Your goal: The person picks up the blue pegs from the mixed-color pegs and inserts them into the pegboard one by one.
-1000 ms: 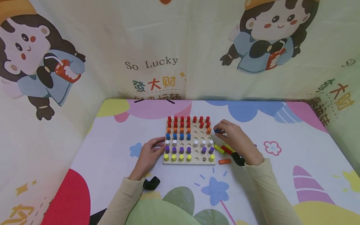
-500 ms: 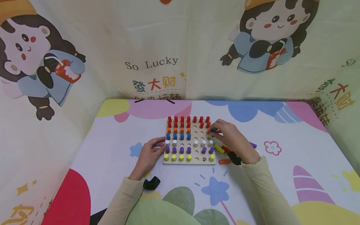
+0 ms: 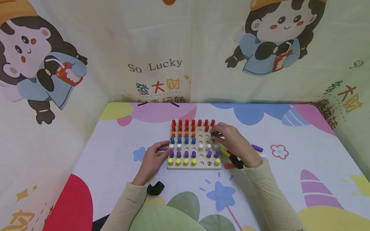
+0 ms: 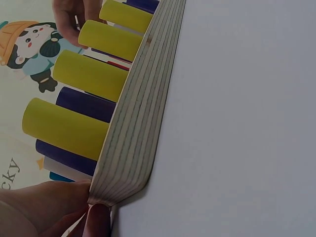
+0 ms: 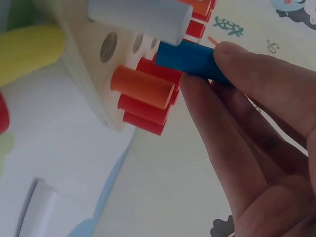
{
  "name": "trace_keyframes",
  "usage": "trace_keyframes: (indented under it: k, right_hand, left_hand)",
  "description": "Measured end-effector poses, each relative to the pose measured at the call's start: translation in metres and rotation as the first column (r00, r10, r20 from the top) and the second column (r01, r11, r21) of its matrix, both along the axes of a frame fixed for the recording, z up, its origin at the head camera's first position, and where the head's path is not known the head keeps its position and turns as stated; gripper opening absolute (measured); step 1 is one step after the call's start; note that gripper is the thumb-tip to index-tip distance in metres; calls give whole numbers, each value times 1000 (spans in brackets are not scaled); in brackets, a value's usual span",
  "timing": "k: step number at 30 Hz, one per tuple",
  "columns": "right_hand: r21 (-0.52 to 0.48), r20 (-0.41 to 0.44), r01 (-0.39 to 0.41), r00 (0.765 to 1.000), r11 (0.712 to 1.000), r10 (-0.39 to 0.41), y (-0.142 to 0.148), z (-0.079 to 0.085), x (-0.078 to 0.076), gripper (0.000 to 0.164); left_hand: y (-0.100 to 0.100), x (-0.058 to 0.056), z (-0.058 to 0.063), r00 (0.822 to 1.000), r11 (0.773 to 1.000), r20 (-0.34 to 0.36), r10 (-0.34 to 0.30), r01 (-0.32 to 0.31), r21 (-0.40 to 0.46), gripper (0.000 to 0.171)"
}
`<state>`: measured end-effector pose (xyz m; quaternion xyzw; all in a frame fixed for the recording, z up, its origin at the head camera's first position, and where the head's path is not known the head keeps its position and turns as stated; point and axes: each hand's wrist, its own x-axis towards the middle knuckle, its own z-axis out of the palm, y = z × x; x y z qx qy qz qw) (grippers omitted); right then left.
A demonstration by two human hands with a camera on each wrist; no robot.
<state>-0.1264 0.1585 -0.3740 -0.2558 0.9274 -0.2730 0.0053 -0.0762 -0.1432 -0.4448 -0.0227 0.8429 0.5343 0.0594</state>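
A wooden pegboard [image 3: 196,165] holds rows of coloured pegs: red, orange, blue, white, purple and yellow. Several of its holes are bare, mostly towards the right. My right hand [image 3: 235,139] pinches a blue peg [image 5: 190,60] between thumb and fingers over the board's right side. In the right wrist view that peg is tilted, close to a white peg [image 5: 143,17] and an orange peg [image 5: 143,86]. My left hand [image 3: 153,160] grips the board's left edge, thumb and a finger at its corner in the left wrist view. Some right-side pegs are hidden behind my right hand.
Loose pegs lie right of the board: a yellow one [image 3: 224,152], an orange one [image 3: 229,166], a purple one [image 3: 257,148] and a white one [image 3: 263,156]. A red one is partly covered by my right wrist. A printed cloth wall [image 3: 208,86] stands behind the table.
My right hand has moved left with the blue peg, from beside the pegboard to over its right columns. More of the loose purple and white pegs shows. My left hand stays put.
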Motion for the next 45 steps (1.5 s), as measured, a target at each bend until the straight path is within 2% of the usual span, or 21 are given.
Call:
trace_keyframes:
  k: [7,16,24,45]
  right_hand:
    - [30,24,6,1000,1000,-6,-9,2,-2,28]
    - [17,42,4,999,1000,-5,-18,4,-2,26]
    - [19,72,1,997,1000,-2,-22,2,-4,20]
    - [48,135,-25,991,999,18,-33,-1,-4,23]
  left_hand:
    - [0,0,-1,1000,1000,6,0,0,2,40]
    - [-1,0,-1,1000,1000,8,-5,5,13,41]
    - [0,1,-1,1000,1000,7,-4,4,20,40]
    - [1,3,-6,1000,1000,-3,-2,2,8,40]
